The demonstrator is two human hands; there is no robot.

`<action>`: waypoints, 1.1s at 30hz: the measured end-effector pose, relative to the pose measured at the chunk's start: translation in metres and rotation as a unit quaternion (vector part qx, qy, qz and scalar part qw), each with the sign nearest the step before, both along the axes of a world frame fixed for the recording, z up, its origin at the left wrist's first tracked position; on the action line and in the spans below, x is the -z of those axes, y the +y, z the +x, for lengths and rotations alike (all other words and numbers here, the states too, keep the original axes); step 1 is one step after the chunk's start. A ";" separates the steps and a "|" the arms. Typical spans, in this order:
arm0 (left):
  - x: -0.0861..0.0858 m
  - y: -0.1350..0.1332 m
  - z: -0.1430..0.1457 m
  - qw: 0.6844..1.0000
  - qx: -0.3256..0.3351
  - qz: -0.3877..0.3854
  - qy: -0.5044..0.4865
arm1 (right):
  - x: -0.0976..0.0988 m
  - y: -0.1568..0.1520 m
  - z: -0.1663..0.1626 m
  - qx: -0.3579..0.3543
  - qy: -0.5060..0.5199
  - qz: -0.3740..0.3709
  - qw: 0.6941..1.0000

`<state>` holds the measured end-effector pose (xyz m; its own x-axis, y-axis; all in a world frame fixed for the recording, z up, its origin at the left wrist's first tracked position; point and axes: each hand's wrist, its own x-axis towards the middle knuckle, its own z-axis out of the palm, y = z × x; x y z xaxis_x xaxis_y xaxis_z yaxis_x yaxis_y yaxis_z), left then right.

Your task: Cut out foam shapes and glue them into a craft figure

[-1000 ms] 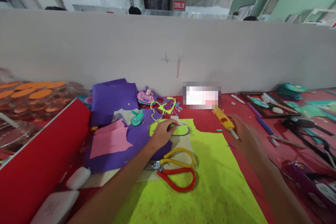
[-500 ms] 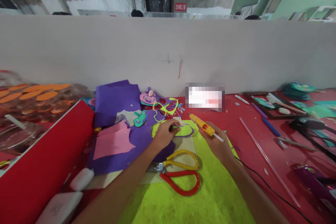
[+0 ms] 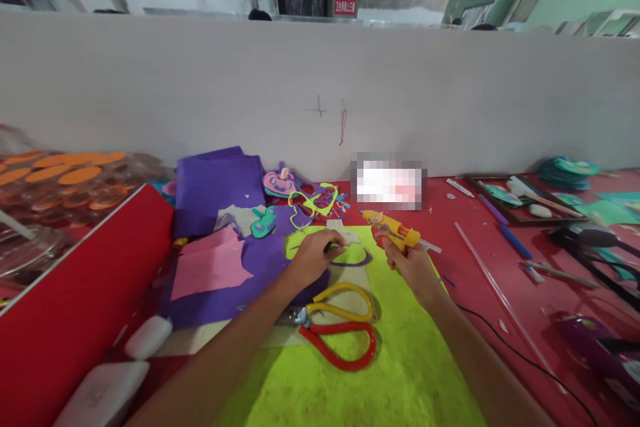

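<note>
My right hand (image 3: 411,267) is wrapped round a yellow hot glue gun (image 3: 404,235), its nozzle pointing left and a clear glue stick poking out behind. Near the middle, my left hand (image 3: 317,255) has its fingers pinched at the end of a thin, curved purple felt strip (image 3: 369,259). That strip arcs over lime-green felt (image 3: 400,333) and a cream sheet; what lies between the fingertips is partly hidden. Just below my left wrist rest scissors with one yellow and one red handle (image 3: 371,348), their blades partly covered by my forearm.
Purple felt sheets (image 3: 217,193), a pink felt piece (image 3: 210,270) and lime scraps (image 3: 315,203) lie left and behind. A red panel (image 3: 75,307) leans at left. On the right are a clear glue stick (image 3: 493,280), a tray (image 3: 525,217) and a black cord (image 3: 520,348).
My right hand has turned the glue gun so its side faces me, with the nozzle slightly higher. My left hand keeps its pinch in nearly the same place. The view has shifted slightly.
</note>
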<state>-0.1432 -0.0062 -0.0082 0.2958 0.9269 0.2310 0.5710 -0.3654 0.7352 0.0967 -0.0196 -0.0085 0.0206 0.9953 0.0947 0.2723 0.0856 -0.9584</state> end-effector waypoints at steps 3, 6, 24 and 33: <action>-0.001 -0.002 0.000 1.000 -0.028 0.002 0.006 | -0.003 0.001 0.005 0.002 -0.019 -0.010 1.000; -0.003 -0.004 0.002 0.999 -0.045 0.006 0.011 | -0.006 0.001 0.007 -0.013 -0.031 -0.032 0.999; 0.006 0.008 -0.010 0.981 -0.181 0.054 0.046 | -0.021 -0.011 0.000 -0.136 -0.207 0.053 0.968; 0.000 0.014 -0.016 0.991 -0.103 -0.008 0.088 | -0.021 -0.015 -0.010 -0.151 -0.262 0.080 0.950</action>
<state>-0.1594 0.0075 -0.0085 0.1353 0.9748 0.1776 0.7520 -0.2178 0.6222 0.0864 -0.0345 0.0123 -0.3556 0.9203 0.1630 0.6487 0.3686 -0.6659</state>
